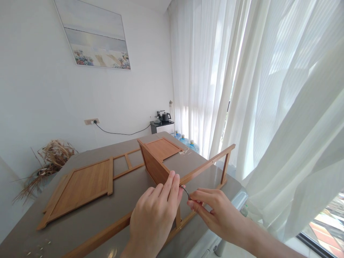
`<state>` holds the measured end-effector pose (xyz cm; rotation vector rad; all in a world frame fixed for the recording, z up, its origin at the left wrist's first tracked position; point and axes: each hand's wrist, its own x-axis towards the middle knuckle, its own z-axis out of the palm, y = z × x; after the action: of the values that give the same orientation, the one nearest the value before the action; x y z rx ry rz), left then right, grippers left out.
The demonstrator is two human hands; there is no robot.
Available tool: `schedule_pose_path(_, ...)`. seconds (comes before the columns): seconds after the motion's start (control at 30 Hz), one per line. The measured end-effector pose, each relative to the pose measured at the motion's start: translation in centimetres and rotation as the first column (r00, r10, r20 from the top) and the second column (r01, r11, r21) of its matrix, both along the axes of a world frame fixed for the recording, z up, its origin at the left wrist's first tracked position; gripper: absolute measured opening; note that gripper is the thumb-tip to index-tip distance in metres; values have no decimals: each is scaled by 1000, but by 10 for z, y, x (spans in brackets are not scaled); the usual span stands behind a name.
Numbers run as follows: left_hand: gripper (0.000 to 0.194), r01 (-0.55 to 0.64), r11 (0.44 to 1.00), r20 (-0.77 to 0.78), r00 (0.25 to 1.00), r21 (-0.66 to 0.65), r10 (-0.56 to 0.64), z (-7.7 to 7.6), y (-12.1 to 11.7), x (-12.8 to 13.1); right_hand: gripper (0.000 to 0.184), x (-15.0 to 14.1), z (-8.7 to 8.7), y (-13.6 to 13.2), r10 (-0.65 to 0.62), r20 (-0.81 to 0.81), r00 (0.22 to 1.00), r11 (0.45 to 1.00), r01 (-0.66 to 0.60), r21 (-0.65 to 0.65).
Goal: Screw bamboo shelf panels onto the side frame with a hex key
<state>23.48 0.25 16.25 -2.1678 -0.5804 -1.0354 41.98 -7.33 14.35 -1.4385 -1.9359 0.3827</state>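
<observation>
My right hand (219, 211) pinches the long end of a bent hex key (186, 192) between thumb and fingers. The key's other end meets the joint where a wooden side frame (205, 166) joins an upright wooden panel (154, 163). My left hand (156, 211) grips that joint, its fingers together over the rail and against the panel; its thumb is hidden. The side frame stands on the table in front of me, with a long rail running to the lower left. The fastener under the key is mostly hidden by my fingers.
On the grey table (126, 193) lie a wooden panel (86, 182), a ladder-like frame (128, 161) and another panel (164, 147). Several small screws (40, 247) are scattered at the lower left. Dried plants (53, 157) stand beyond the left edge; curtains (258, 107) hang at right.
</observation>
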Motion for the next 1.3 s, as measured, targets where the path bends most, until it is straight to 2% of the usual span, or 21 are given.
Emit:
schedule_pose_path(0.3,27,-1,1000,5,1000,-8,1,0,1,1,31,-5,5,-1,8,-69,998,999,-12,-49)
schedule_pose_path(0.5,27,7,1000,15,1000,3,-7,1,1,1,33,-9,2,1,9,-113,994,999,-14,-48)
schedule_pose_path(0.63,27,3,1000,11,1000,0,-3,0,1,1,30,-3,3,0,-15,14,1000,1000,16,-6)
schedule_pose_path(0.83,26,-4,1000,6,1000,-5,4,1,1,1,27,9,22,-2,-34,300,953,998,16,63)
schedule_pose_path(0.93,26,-4,1000,14,1000,3,4,1,1,1,26,9,27,-2,-19,342,940,998,-3,63)
schedule_pose_path(1.0,26,1,1000,14,1000,6,-1,1,1,1,26,7,25,0,-2,261,965,1000,-2,14)
schedule_pose_path(1.1,27,5,1000,7,1000,15,-6,1,1,0,25,-2,15,4,16,17,1000,995,-14,-102)
schedule_pose_path(1.2,27,5,1000,-15,1000,4,-5,1,1,0,23,-13,7,7,12,-215,976,980,-55,-193)
schedule_pose_path(1.3,28,-1,1000,-27,1000,-17,0,1,1,-1,23,-21,4,8,2,-331,944,978,-71,-196)
